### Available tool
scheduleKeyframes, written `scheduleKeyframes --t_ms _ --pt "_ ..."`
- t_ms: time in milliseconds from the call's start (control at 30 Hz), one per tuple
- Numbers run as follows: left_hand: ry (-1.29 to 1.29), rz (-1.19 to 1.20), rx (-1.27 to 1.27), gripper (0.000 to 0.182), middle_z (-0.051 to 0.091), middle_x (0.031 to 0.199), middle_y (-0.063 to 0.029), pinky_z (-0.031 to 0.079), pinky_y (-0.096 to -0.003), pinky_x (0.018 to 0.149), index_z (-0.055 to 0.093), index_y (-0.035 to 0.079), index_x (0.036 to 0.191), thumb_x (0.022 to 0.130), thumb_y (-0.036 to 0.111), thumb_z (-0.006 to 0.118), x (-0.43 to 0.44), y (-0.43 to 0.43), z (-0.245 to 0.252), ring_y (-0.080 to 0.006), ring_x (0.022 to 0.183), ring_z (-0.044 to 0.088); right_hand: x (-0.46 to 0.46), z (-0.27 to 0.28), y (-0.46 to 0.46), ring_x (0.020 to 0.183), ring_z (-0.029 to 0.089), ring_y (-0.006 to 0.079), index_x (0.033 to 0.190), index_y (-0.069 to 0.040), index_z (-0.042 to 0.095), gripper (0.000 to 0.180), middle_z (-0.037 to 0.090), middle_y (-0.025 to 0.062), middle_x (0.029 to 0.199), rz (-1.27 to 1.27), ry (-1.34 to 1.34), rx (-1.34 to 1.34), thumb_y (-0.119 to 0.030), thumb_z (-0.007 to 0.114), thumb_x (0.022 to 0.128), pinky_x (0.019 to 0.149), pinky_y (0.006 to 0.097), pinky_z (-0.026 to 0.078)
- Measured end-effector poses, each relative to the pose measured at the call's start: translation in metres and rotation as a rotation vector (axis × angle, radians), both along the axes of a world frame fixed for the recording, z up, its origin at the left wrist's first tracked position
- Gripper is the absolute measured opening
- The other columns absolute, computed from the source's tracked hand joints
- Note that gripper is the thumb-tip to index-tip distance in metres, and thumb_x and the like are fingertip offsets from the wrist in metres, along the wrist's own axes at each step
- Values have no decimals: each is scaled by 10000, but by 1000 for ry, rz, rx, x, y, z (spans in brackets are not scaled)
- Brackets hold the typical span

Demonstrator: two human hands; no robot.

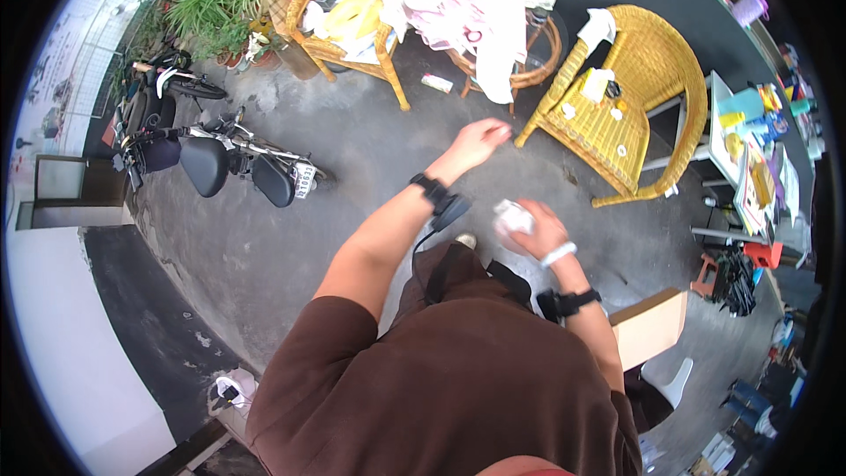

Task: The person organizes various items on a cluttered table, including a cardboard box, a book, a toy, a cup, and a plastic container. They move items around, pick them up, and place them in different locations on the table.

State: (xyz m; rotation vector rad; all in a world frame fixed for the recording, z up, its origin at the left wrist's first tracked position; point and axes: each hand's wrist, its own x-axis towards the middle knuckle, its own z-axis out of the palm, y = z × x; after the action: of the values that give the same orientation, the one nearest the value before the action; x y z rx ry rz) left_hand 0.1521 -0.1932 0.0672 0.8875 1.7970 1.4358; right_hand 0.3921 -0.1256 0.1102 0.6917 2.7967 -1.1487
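Observation:
My right hand (542, 228) grips a crumpled whitish bundle (510, 221), perhaps cloth or paper, held above the floor in front of my body. Farther out, my left hand (481, 140) reaches forward with its fingers curled; whether they hold anything is hidden. Just beyond it stands a round rattan table (538, 76) heaped with white and pink cloth (449, 10). To the right, a yellow wicker armchair (661, 73) bears a white item (597, 84) and several small things on its seat. A white cloth (598, 28) hangs over that chair's arm.
Another wicker armchair (390, 76) holding fabric stands ahead. A small packet (437, 83) lies on the concrete floor (264, 264). Left are a parked two-wheeler (205, 165) and potted plants (218, 3). Right are a cluttered white table (720, 139) and a cardboard box (651, 330).

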Motion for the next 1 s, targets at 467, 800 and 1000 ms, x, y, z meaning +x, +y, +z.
scheduleKeyframes --t_ms 467,800,1000 --pt "-91 -111 -735 331 681 899 -46 503 -321 742 646 47 1022 917 344 547 -49 -169 -130 -141 848 632 166 -135 110 1014 606 325 1184 -19 532 801 612 201 1100 -897 -384 -178 -362 861 540 888 382 488" --pt "-260 7 -638 387 647 1048 -34 470 -300 824 590 47 1144 944 372 521 -93 -68 -77 -135 987 602 147 -142 202 959 629 282 1191 22 547 746 632 191 1082 -946 -225 -312 -372 821 621 810 359 513" --pt "-321 -11 -560 357 661 962 -58 500 -293 753 603 37 1135 914 315 578 -98 -49 -73 -143 901 624 160 -198 237 935 630 384 1106 71 587 809 646 247 1048 -834 -403 -87 -551 766 621 764 410 506"
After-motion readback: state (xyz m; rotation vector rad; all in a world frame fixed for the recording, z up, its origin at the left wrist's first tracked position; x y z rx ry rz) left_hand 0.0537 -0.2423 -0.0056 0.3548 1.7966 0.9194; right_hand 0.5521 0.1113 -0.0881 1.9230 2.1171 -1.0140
